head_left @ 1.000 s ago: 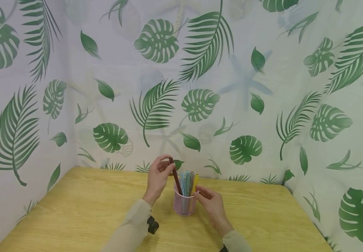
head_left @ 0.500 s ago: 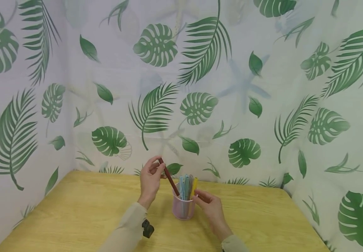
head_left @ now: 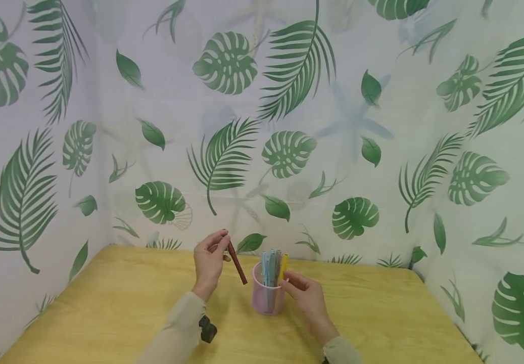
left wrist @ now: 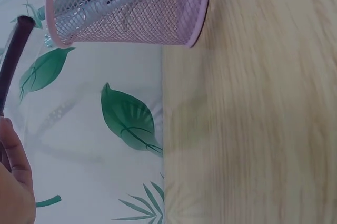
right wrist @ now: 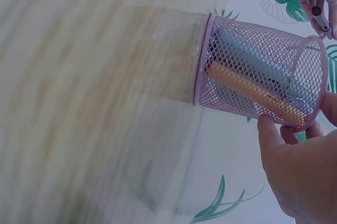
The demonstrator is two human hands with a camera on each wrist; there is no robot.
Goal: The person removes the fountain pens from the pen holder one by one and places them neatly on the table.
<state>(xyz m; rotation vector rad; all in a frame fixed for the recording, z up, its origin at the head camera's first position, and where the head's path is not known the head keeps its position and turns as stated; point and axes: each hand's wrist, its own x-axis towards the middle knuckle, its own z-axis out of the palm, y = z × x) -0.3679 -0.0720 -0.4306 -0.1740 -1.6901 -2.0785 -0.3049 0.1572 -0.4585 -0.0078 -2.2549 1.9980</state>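
My left hand (head_left: pixel 209 260) pinches a dark brown-red marker (head_left: pixel 237 263) near its upper end. The marker tilts down to the right, and its lower end is in the air left of a pink mesh pen cup (head_left: pixel 262 302). Upright on the table, the cup holds several pens, among them light blue pens (head_left: pixel 265 270), a grey one and a yellow pen (head_left: pixel 284 265). My right hand (right wrist: pixel 300 171) holds the cup by its rim on the right side, thumb against the mesh. Some of its fingertips are hidden behind the cup in the right wrist view.
The cup stands on a wood-grain table (head_left: pixel 121 303), fairly near its back edge. Behind and at both sides hang white sheets (head_left: pixel 243 65) printed with green leaves. A small black device (head_left: pixel 207 329) sits on the left wrist.
The brown-red marker has come out of the cup; my left hand has carried it up and to the left. My right hand has stayed at the cup.
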